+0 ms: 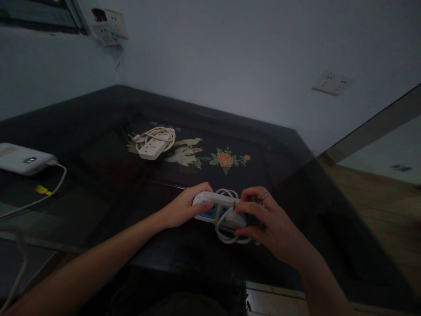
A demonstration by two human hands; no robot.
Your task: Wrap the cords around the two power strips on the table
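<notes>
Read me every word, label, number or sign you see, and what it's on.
No text reads clearly.
Table: faint pale characters beside the far strip, too blurred to read.
White device: light marks on a dark oval, too small to read.
Yellow tag: no writing can be made out.
Held strip: no label legible.
Wall sockets: no lettering legible.
</notes>
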